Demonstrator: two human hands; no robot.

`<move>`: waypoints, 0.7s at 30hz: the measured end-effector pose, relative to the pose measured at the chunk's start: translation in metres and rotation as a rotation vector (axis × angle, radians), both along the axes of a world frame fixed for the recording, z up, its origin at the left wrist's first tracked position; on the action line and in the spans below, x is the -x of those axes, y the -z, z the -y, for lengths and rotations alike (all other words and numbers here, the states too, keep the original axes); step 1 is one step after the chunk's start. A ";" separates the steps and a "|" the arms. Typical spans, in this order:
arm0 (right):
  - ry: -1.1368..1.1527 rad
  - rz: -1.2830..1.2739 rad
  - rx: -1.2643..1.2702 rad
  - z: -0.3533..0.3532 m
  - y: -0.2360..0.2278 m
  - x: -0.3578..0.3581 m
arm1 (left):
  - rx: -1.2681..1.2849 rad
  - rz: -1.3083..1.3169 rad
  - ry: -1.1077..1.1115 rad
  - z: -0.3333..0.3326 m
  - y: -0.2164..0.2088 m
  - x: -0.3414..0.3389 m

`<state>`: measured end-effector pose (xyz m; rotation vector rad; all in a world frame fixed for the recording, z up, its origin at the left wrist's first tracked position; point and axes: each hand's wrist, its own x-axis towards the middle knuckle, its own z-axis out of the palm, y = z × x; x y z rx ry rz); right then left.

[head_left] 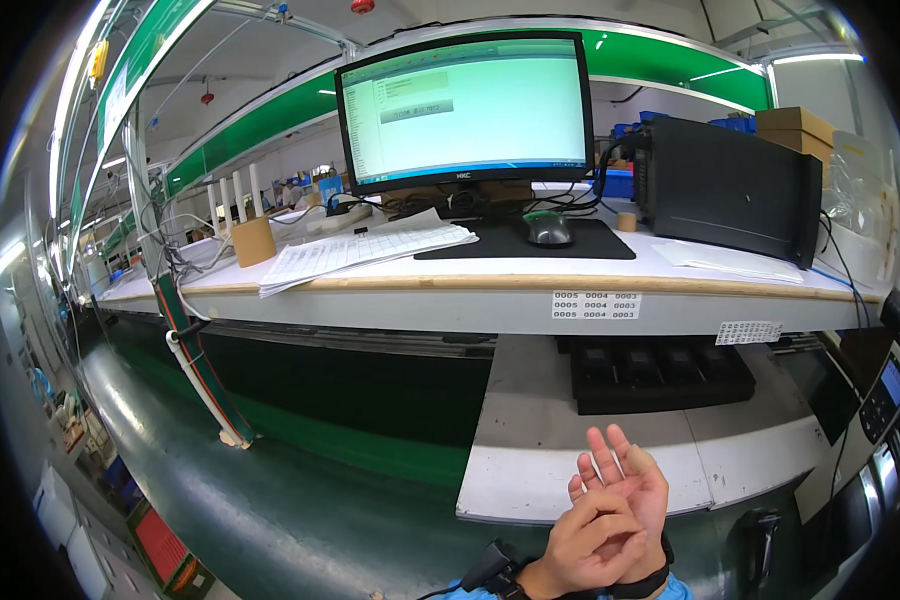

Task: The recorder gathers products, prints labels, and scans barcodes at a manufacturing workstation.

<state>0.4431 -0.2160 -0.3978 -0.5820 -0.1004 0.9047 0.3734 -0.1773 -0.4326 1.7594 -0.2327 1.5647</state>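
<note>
My hands are together at the lower right of centre, in front of a pale shelf below the desk. My right hand (pixel 642 482) is palm up and open, its fingers stretched out and pointing away from me. My left hand (pixel 588 540) lies across the base of the right palm, with its fingers curled in and the thumb near them. What the left fingers hold, if anything, cannot be made out. Black straps circle both wrists, below which light blue sleeves show.
Ahead stands a white desk (pixel 370 282) with a lit monitor (pixel 470 110), a black mouse (pixel 550 230) on a mat, printed sheets (pixel 355 255), a tape roll (pixel 253 242) and a black computer case (pixel 725 190). On the low shelf (pixel 570 465) sits a black slotted tray (pixel 660 375).
</note>
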 end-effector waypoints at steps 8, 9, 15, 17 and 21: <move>0.182 0.161 -0.167 0.005 -0.003 -0.004 | -0.028 -0.094 -0.033 -0.002 -0.003 0.003; 0.221 0.148 -0.175 0.007 -0.003 -0.005 | -0.097 -0.076 -0.060 -0.004 -0.004 0.002; 0.099 0.135 -0.284 0.008 0.000 -0.002 | -0.228 -0.035 -0.120 -0.009 -0.007 0.003; 0.062 0.161 -0.336 0.008 0.001 0.001 | -0.224 -0.034 -0.126 -0.009 -0.003 0.005; 0.077 0.213 -0.347 0.011 0.003 0.006 | -0.229 -0.066 -0.115 -0.009 0.001 0.008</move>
